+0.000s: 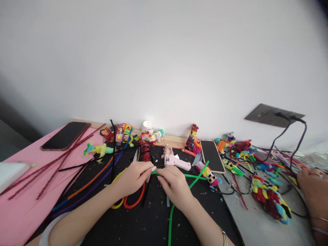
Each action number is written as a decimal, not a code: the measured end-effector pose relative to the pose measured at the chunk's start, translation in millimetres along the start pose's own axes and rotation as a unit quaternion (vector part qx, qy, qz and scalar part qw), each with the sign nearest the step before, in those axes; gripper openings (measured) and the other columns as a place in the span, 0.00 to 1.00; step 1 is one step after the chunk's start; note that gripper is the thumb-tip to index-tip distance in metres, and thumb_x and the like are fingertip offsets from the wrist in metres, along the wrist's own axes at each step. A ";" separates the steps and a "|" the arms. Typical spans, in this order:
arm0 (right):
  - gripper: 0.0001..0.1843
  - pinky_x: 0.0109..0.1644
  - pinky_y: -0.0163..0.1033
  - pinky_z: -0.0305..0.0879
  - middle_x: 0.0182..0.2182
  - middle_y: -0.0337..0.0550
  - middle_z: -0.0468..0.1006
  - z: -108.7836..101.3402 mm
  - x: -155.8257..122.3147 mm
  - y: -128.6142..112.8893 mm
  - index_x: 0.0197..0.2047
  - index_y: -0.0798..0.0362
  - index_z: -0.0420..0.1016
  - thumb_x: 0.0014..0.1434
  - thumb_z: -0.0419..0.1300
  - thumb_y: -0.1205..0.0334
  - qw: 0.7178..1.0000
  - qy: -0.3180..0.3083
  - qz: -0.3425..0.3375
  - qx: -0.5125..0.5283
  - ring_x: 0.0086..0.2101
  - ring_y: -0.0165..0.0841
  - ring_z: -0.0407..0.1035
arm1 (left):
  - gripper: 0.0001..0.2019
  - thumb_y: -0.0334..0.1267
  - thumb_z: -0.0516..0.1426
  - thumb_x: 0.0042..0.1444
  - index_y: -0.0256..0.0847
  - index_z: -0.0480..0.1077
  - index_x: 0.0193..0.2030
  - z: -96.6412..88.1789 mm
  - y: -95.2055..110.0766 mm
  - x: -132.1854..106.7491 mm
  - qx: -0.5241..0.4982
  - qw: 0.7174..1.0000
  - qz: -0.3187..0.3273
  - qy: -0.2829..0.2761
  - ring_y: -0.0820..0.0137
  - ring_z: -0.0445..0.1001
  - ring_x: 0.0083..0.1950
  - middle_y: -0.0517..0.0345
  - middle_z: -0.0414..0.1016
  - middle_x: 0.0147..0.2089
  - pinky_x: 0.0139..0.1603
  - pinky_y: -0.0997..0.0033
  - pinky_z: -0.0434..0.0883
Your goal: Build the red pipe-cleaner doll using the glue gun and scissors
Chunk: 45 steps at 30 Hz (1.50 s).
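Observation:
A bright green pipe cleaner (172,222) runs up from the front of the black mat into my fingers, and green stems stick out to the right. My left hand (137,177) pinches its green end, the thumb close to the other hand. My right hand (175,186) has its fingers closed on the same green stem, fingertips almost meeting the left ones. Just behind my hands stand a red tinsel figure (145,150) and a pale pink glue gun (176,160). Scissors (134,198) with red and yellow handles lie partly under my left hand.
A phone (65,136) lies on the pink sheet (23,212) at left with dark red tinsel stems. Another phone (213,156) rests right of the glue gun. Several pipe-cleaner figures line the wall. Black cords run from a wall socket (274,115). Another person's hand (314,191) is at far right.

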State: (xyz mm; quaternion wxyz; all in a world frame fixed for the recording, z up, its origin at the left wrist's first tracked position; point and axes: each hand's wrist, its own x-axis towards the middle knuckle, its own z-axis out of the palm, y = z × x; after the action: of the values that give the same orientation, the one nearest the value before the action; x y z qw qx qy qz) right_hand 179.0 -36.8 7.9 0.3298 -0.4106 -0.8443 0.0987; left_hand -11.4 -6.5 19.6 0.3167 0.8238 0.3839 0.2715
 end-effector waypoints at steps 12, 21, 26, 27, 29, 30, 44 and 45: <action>0.12 0.44 0.47 0.68 0.38 0.47 0.80 -3.2 -0.9 10.9 0.48 0.51 0.73 0.62 0.54 0.66 0.995 0.049 0.090 0.012 0.39 0.40 0.74 | 0.12 0.44 0.52 0.61 0.39 0.67 0.31 -0.6 -8.7 6.4 -0.261 0.946 -0.119 0.148 0.75 0.66 0.23 0.64 0.68 0.24 0.29 0.74 0.64; 0.13 0.26 0.32 0.67 0.36 0.45 0.77 -12.9 6.5 -2.1 0.46 0.52 0.76 0.62 0.56 0.57 0.811 -0.128 0.218 0.528 0.28 0.31 0.75 | 0.12 0.45 0.63 0.50 0.38 0.71 0.34 -4.6 -18.8 13.9 -0.464 0.828 -0.188 0.251 0.78 0.62 0.24 0.66 0.65 0.23 0.24 0.79 0.62; 0.15 0.37 0.37 0.70 0.45 0.48 0.78 -17.6 8.5 0.5 0.51 0.49 0.75 0.60 0.60 0.63 0.776 -0.154 0.193 0.580 0.37 0.33 0.75 | 0.13 0.45 0.65 0.47 0.38 0.72 0.34 -3.8 -15.0 15.1 -0.475 0.819 -0.201 0.253 0.76 0.69 0.28 0.64 0.71 0.26 0.32 0.77 0.70; 0.17 0.39 0.37 0.69 0.47 0.48 0.77 -18.4 8.4 1.6 0.53 0.48 0.74 0.60 0.59 0.64 0.778 -0.157 0.191 0.577 0.39 0.33 0.75 | 0.14 0.45 0.65 0.47 0.38 0.72 0.35 -3.8 -15.8 15.2 -0.478 0.813 -0.204 0.262 0.76 0.71 0.29 0.63 0.72 0.27 0.33 0.76 0.71; 0.21 0.41 0.38 0.69 0.50 0.48 0.75 -18.8 7.8 3.8 0.56 0.47 0.71 0.58 0.60 0.65 0.790 -0.163 0.195 0.558 0.41 0.34 0.74 | 0.14 0.44 0.66 0.46 0.38 0.72 0.35 -4.5 -18.9 15.5 -0.479 0.803 -0.203 0.291 0.75 0.72 0.29 0.63 0.73 0.28 0.33 0.75 0.72; 0.25 0.41 0.37 0.69 0.50 0.48 0.75 -18.6 7.6 4.9 0.57 0.47 0.69 0.56 0.61 0.66 0.800 -0.164 0.201 0.540 0.40 0.33 0.74 | 0.14 0.44 0.66 0.46 0.38 0.72 0.36 -5.3 -21.1 15.6 -0.476 0.798 -0.200 0.312 0.75 0.72 0.29 0.63 0.73 0.28 0.34 0.74 0.72; 0.21 0.29 0.33 0.59 0.39 0.37 0.77 -69.9 2.7 21.7 0.45 0.48 0.74 0.47 0.65 0.71 0.958 -0.175 0.195 0.120 0.27 0.28 0.63 | 0.08 0.38 0.64 0.50 0.40 0.70 0.35 -26.5 -37.6 19.3 -0.467 0.734 -0.174 0.461 0.75 0.70 0.30 0.65 0.69 0.28 0.33 0.74 0.72; 0.21 0.31 0.34 0.60 0.40 0.38 0.77 -70.0 -1.1 22.7 0.46 0.47 0.74 0.48 0.64 0.72 0.962 -0.173 0.190 0.093 0.28 0.29 0.64 | 0.08 0.38 0.64 0.50 0.40 0.70 0.34 -26.9 -38.1 19.4 -0.473 0.729 -0.177 0.461 0.75 0.70 0.30 0.65 0.69 0.27 0.33 0.74 0.72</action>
State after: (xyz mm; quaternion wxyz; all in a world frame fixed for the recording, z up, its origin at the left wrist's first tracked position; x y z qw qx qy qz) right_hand 238.4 -30.4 50.9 0.1910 -0.5071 -0.7822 0.3073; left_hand -36.7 36.8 13.3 0.4916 0.2576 0.4437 0.7036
